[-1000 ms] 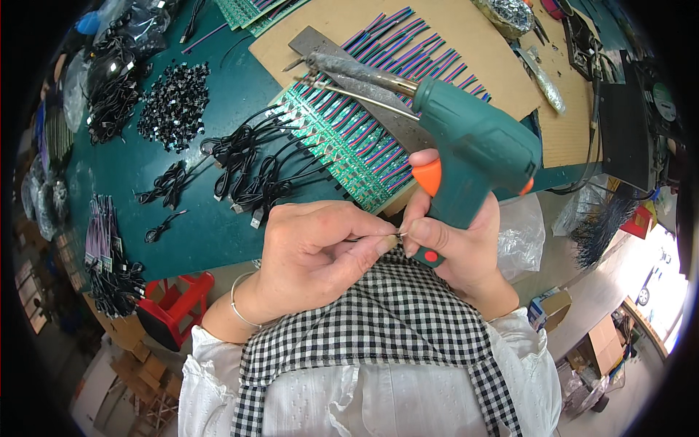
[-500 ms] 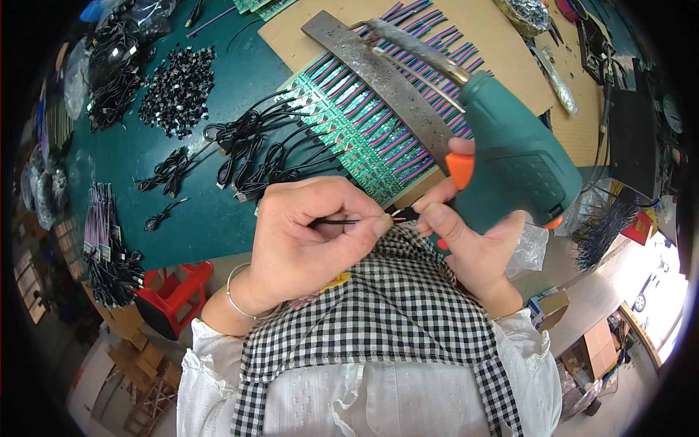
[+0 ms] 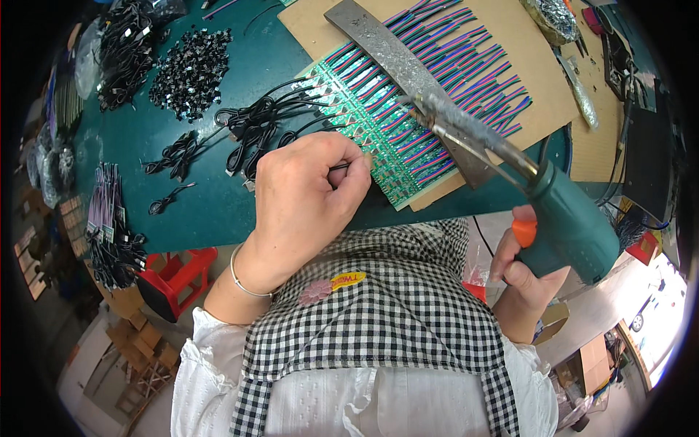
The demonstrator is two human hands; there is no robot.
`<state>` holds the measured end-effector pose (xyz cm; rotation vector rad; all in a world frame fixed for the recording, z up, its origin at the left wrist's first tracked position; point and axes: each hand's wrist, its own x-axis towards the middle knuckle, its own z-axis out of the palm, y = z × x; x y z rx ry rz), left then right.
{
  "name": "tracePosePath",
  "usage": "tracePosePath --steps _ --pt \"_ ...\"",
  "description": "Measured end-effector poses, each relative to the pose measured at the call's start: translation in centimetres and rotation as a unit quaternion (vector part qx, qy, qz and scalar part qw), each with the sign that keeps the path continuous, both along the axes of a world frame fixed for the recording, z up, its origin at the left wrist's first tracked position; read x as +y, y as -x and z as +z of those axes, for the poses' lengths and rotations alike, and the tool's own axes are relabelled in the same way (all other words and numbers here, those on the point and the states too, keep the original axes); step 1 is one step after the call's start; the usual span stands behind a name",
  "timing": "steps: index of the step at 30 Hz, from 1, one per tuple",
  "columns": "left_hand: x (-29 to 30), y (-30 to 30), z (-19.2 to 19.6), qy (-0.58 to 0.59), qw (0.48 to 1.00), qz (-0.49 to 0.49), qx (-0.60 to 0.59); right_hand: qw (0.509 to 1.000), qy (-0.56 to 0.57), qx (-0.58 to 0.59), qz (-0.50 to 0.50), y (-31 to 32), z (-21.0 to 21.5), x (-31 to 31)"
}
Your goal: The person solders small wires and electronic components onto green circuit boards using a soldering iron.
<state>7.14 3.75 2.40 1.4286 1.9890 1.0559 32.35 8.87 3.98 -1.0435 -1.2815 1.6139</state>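
Observation:
My left hand [image 3: 306,193] pinches the end of a black cable [image 3: 339,167] at the near edge of a green circuit board panel [image 3: 393,186]. The fingers hide most of the cable's tip. In my right hand [image 3: 530,280] is a green soldering gun [image 3: 571,218] with an orange trigger. Its metal tip points left, over the panel and a grey metal bar [image 3: 400,76]. The bar lies across rows of coloured wires [image 3: 466,69] joined to the panel. Several black USB cables [image 3: 255,127] run from the panel's left edge.
A cardboard sheet [image 3: 546,95] lies under the panel on the green table [image 3: 218,211]. Leftward are a pile of small black connectors [image 3: 191,76], bundled black cables [image 3: 124,58] and hanging purple wires [image 3: 108,197]. A red stool [image 3: 178,280] stands below the table's edge.
My left hand has moved up to the panel with the cable. My right hand has moved right and down with the soldering gun, away from the left hand.

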Motion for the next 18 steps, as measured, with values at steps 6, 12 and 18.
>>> tracePosePath --steps 6,12,18 --pt "0.3 0.2 -0.5 0.005 1.000 0.015 -0.002 1.000 -0.002 -0.012 0.026 -1.7 -0.4 -0.7" --pt "0.7 0.8 0.4 0.074 0.997 -0.027 -0.003 0.995 -0.019 -0.029 0.089 -2.9 -0.6 -0.3" --pt "0.7 1.0 0.2 0.064 0.997 -0.034 -0.008 0.990 -0.018 -0.033 0.134 -3.3 -1.1 0.1"
